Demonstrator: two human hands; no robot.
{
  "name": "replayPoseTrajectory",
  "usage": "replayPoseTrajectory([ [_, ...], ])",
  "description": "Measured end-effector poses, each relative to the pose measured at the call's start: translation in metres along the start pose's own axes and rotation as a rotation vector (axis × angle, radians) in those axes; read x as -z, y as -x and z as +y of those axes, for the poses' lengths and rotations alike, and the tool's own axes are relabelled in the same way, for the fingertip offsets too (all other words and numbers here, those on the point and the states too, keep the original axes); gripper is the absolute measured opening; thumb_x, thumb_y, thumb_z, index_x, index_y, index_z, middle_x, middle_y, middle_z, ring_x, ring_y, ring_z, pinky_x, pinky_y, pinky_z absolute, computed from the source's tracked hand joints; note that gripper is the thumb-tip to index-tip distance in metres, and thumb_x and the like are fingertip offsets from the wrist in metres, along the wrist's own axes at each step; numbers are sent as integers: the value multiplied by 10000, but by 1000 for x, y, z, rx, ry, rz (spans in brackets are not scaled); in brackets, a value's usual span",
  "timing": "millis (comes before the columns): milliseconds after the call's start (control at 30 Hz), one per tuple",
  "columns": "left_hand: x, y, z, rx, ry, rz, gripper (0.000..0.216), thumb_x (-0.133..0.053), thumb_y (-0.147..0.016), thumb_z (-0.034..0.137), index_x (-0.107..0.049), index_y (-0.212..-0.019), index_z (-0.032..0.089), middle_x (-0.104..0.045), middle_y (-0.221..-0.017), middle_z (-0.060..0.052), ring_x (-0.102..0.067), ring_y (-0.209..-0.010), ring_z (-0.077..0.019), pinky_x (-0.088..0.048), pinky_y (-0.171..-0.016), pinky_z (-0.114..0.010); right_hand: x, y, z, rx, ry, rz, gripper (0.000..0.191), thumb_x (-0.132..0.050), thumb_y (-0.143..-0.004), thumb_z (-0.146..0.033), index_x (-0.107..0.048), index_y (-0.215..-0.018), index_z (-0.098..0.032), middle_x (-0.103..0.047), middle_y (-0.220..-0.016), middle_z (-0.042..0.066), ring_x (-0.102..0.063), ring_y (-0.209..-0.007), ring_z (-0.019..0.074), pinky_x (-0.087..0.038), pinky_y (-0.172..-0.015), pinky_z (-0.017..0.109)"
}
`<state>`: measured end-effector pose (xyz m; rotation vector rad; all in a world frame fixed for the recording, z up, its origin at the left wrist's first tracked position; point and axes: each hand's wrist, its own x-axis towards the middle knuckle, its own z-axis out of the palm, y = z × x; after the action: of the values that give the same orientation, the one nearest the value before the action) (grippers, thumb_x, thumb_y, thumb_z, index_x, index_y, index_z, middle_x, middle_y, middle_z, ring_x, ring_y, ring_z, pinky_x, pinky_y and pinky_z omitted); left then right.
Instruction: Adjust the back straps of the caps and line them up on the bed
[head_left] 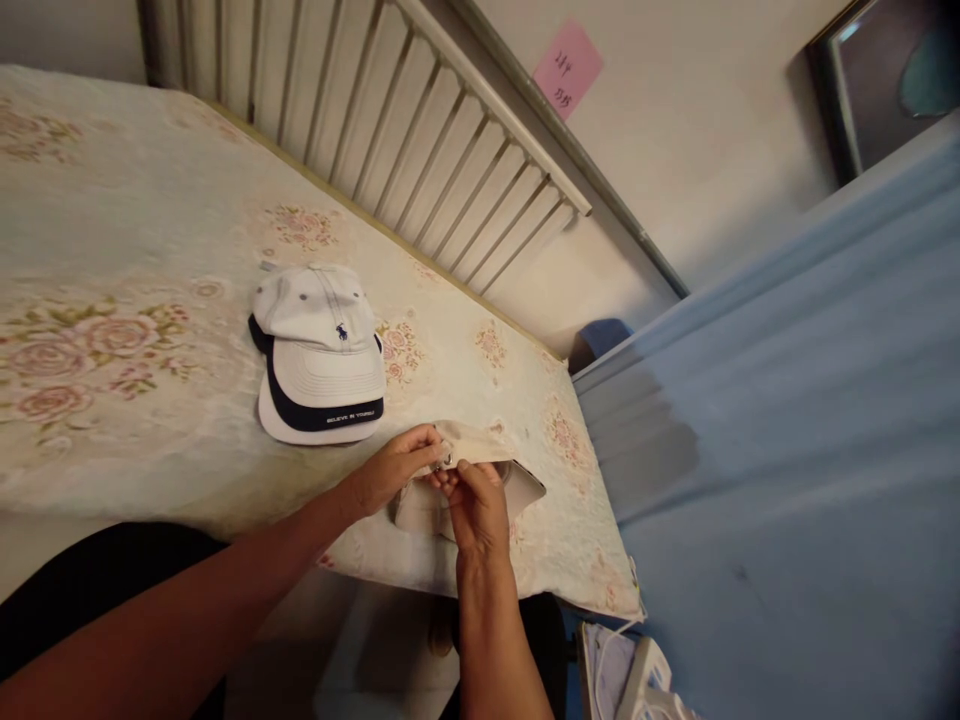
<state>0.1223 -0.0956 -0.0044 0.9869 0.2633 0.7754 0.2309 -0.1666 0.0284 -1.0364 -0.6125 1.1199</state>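
Observation:
A beige cap (480,450) lies near the front edge of a bed covered by a floral sheet (112,350). My left hand (394,465) and my right hand (474,505) meet over the cap. Both pinch its strap and small metal buckle between thumb and fingers. Farther back on the sheet sits a white cap (319,330) with a small dark emblem. It rests on top of a second white cap with a dark navy brim band (319,412).
A white slatted headboard (420,130) runs along the bed's far side. A pink sticky note (568,68) is on the wall. A blue cloth surface (787,420) fills the right. An iron (637,680) sits at the bottom right on the floor.

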Motion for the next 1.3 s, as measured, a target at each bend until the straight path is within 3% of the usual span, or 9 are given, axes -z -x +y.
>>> replayPoseTrajectory([
  [167,1,0,1,15,33,-30,240,-587,-863,392,-546,-796,166,-627,-696,6,-592,-672,-128,-446,-659,-266,2,2,-3,10,-19,-101,185,-646,-626,-116,-652,-806,-157,-596,-639,-24,-547,-588,115,-470,-626,283],
  [467,2,0,-3,40,88,-106,220,-586,-869,370,-559,-793,165,-651,-738,-34,-616,-719,-145,-468,-673,-275,9,-7,-4,-33,78,-88,124,-704,-664,-196,-582,-681,-176,-507,-508,-60,-450,-468,87,-434,-537,265],
  [733,1,1,-3,64,90,-104,222,-608,-851,374,-573,-783,165,-630,-732,-22,-604,-691,-134,-473,-647,-266,11,-7,-3,-12,95,-123,188,-719,-618,-153,-620,-776,-176,-572,-586,-50,-462,-474,87,-430,-514,262],
  [900,0,3,0,64,140,-107,218,-612,-849,365,-552,-779,167,-634,-742,-28,-601,-698,-132,-473,-642,-260,12,-7,0,15,49,-104,190,-737,-604,-157,-627,-757,-177,-590,-604,-42,-463,-483,87,-437,-513,262],
  [1300,3,1,-11,81,184,-144,205,-654,-815,350,-571,-786,164,-608,-745,-14,-594,-676,-124,-492,-654,-256,17,-7,-10,-59,219,-154,172,-756,-548,-144,-644,-674,-177,-591,-560,-36,-472,-499,108,-441,-503,264],
])
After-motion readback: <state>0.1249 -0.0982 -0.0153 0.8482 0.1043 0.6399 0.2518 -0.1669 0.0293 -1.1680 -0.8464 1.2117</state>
